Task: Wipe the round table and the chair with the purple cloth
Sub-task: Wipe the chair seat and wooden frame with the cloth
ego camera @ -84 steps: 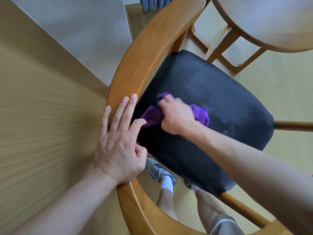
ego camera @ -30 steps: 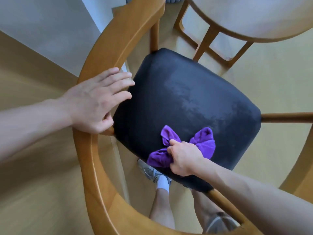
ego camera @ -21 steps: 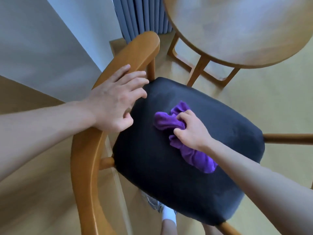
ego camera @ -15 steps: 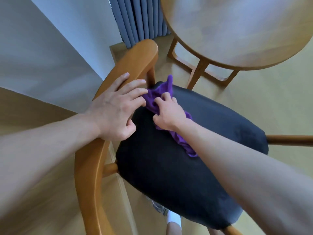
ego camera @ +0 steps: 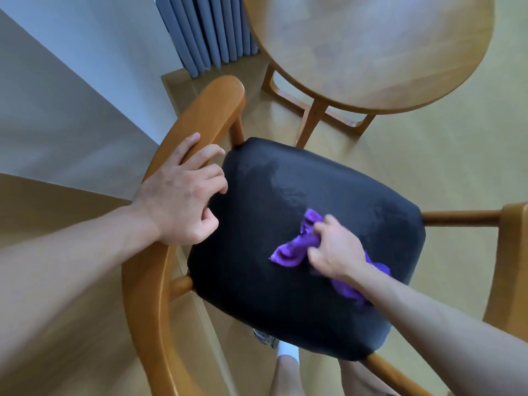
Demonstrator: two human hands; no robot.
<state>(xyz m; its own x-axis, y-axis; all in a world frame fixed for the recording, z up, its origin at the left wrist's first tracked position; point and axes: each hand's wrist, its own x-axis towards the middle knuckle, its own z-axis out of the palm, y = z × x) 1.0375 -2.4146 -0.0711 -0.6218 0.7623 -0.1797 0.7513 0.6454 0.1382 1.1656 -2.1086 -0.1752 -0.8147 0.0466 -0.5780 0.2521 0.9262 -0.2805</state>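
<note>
right hand (ego camera: 333,248) gripped cloth (ego camera: 294,251) on chair (ego camera: 285,224) seat, cloth bunched under curled fingers; left hand (ego camera: 180,195) fingers curled over backrest.

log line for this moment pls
stage: wiping chair seat | right hand: grips purple cloth on seat | left hand: holds chair backrest | round table: bare

left hand (ego camera: 180,201) fingers curled, palm down, right hand (ego camera: 333,248) fist-like, both forearms extended
</note>
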